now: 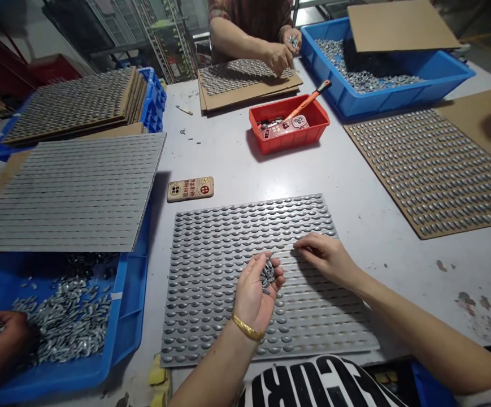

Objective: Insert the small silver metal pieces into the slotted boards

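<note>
My left hand (250, 291), with a gold bracelet (247, 328) at the wrist, is palm up and cupped round a heap of small grey oval metal pieces (267, 274). It is above the middle of a grey slotted board (330, 322). Rows of the same oval pieces cover the board's left and far parts, while bare slots show at its near right. My right hand (324, 254) reaches in from the right, thumb and fingertips pinched together at the board's surface by the end of a row. Whatever lies between those fingertips is too small to make out.
Blue bins of loose pieces stand at left (133, 316) and far right (334, 85). A grey board (71, 192) rests over the left bin. A phone (190, 189), a red tray (287, 135) and a filled board (435, 169) lie around. Co-workers' hands (279, 56) appear opposite and at left.
</note>
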The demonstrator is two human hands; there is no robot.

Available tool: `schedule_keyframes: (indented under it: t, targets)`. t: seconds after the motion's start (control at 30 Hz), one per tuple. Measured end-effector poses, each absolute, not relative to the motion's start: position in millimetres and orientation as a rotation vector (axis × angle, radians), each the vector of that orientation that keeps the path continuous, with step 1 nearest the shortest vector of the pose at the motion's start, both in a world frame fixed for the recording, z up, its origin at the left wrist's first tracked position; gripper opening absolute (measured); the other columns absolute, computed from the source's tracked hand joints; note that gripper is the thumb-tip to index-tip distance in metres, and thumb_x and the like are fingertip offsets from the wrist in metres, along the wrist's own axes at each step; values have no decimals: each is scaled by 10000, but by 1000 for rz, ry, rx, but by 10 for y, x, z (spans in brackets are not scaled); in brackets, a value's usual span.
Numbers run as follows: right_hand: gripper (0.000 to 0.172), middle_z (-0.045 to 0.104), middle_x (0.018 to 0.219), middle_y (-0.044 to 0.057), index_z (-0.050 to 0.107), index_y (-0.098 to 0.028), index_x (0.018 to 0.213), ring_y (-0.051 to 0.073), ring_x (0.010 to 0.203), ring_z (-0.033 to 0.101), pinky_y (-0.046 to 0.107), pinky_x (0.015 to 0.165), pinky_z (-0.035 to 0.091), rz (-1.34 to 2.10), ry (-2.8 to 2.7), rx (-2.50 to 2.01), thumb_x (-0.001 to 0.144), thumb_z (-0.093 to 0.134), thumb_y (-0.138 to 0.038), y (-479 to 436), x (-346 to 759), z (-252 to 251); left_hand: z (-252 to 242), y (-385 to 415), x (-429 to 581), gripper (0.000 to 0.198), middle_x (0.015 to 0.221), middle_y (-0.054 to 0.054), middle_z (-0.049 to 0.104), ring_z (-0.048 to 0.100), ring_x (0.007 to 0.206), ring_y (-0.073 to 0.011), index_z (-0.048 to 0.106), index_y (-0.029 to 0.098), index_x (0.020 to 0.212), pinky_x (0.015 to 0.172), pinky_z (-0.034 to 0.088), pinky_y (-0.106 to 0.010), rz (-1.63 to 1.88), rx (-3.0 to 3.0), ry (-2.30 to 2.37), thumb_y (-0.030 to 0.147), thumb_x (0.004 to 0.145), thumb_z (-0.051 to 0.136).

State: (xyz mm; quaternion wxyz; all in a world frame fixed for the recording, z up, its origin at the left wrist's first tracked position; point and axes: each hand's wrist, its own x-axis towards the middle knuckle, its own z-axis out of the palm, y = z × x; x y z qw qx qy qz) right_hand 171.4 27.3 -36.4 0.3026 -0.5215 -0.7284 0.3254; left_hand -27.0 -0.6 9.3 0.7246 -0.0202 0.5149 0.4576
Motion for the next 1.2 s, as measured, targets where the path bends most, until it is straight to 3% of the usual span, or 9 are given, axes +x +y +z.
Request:
schedule_keyframes:
  t: [0.3,0.57,0.77,0.97,1.1,1.2]
  targets:
    - [222,630,932,73,627,-200,1020,171,802,611,279,684,491,644,-2238,-1283,913,442,-137,392,1596,-510,15,-121,-214,272,776,-21,563,529,609,-64,668,125,985,520,425,-163,910,14,1087,304,781,682]
    - [274,592,928,75,626,-195,1014,151,749,567,240,628,444,434,-2435,-1317,864,438,-65,387,1580,-467,15,-129,-179,236,780,-43,595,557,651,-90,668,124,974,555,436,-187,870,49,1073,184,745,675]
    - [238,584,894,65,629,-189,987,138,711,539,227,603,419,399,-2478,-1341,877,445,-85,388,1581,-502,18,-134,-162,245,821,-64,652,601,686,-113,631,148,944,596,471,-205,878,90,1096,212,725,721]
    - [224,609,970,83,597,-194,1080,158,791,581,263,653,469,707,-2213,-1267,920,445,-157,326,1596,-300,10,-146,-139,270,811,-61,646,583,695,-103,675,122,933,593,474,-194,917,147,1092,229,700,758]
    - [122,647,872,42,629,-213,956,142,752,605,231,577,473,1153,-1932,-1170,914,519,-243,194,1600,-25,-7,-131,-75,287,735,-39,633,565,650,-96,680,123,901,576,470,-194,929,169,1107,227,657,789]
    - [130,656,843,41,646,-209,905,149,766,618,257,642,497,1134,-1943,-1115,909,516,-215,126,1631,40,-17,-119,-10,256,679,-20,612,559,627,-95,654,131,859,575,470,-198,928,196,1114,214,657,787]
